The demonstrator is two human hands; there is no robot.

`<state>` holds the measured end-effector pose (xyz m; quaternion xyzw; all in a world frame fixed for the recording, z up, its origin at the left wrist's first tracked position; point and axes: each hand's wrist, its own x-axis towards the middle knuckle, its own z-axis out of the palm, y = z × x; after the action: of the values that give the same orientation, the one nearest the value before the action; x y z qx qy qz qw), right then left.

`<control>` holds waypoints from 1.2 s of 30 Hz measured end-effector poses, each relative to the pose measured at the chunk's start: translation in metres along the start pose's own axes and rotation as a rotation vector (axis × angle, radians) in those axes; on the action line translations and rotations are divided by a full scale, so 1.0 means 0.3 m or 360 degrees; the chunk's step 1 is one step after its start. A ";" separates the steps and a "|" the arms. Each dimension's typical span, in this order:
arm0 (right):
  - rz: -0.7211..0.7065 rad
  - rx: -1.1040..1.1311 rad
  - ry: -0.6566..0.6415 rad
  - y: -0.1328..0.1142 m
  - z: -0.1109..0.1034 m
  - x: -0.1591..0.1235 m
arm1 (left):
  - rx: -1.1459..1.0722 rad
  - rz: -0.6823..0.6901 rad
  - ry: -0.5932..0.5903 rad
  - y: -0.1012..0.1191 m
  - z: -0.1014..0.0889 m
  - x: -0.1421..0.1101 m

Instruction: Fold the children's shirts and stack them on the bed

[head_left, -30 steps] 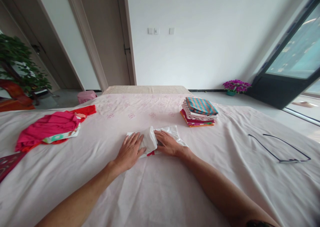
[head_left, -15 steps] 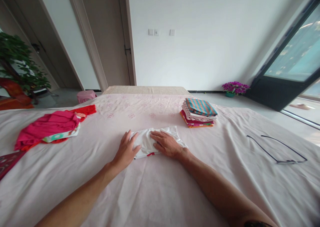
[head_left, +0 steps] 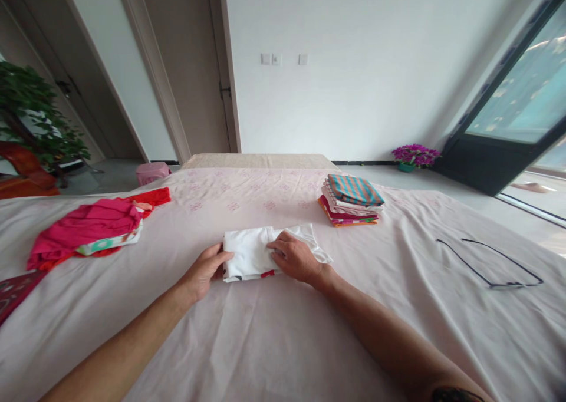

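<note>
The left hand [head_left: 201, 277] has the left edge of the white cloth [head_left: 246, 251], thumb on top and fingers tucked at the side, a light grasp by the look of it. And here's the right hand [head_left: 295, 257], fingers curled, bearing down on the cloth right of its middle; whether it pinches any fabric, I can't tell from here. So it's 2 hands on 1 cloth, which lies in the centre of the pale pink sheet [head_left: 247, 343], flat and neat on the left, looser and wrinkled on the right, a red patch [head_left: 267, 273] peeking out along the near edge.

Looks like a fold in mid-course to me, left part squared up, right part unfinished. The next move calls for the left edge held steady while the loose right end is brought over, layers kept level. Far right of the cloth stands the folded stack [head_left: 354, 197], striped piece on top; over on the left, a rumpled pile [head_left: 88, 228], pink and red.
</note>
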<state>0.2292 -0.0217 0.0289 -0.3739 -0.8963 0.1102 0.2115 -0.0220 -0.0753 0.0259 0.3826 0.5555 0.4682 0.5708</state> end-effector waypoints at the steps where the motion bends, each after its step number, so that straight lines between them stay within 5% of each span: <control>1: 0.0036 0.0036 -0.0004 -0.005 0.000 -0.001 | -0.0064 0.0042 0.0014 -0.001 0.003 -0.003; 12: 0.0090 0.0400 -0.0134 -0.092 0.025 0.019 | -0.0246 0.0355 0.0039 0.128 0.072 -0.068; 18: 0.0406 0.1354 -0.0503 -0.088 0.023 0.024 | -0.0278 0.0346 -0.0013 0.184 0.199 -0.060; 22: 0.0521 0.1760 -0.0658 -0.055 -0.003 0.029 | -0.0331 0.0295 -0.0075 0.185 0.277 -0.020; 29: 0.0710 0.1530 -0.0537 -0.011 0.015 0.029 | -0.0417 0.0185 -0.0129 0.159 0.403 0.040; 33: 0.0640 0.2058 -0.0931 0.025 -0.002 0.024 | -0.0451 0.0184 -0.0120 0.136 0.440 0.068; 36: 0.0658 0.2137 -0.1105 0.064 -0.021 0.024 | -0.0469 0.0168 -0.0091 0.116 0.455 0.092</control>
<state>0.2395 -0.0030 0.0298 -0.2694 -0.5649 0.7763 0.0753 0.1080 -0.0281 0.0638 0.3367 0.4435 0.5629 0.6108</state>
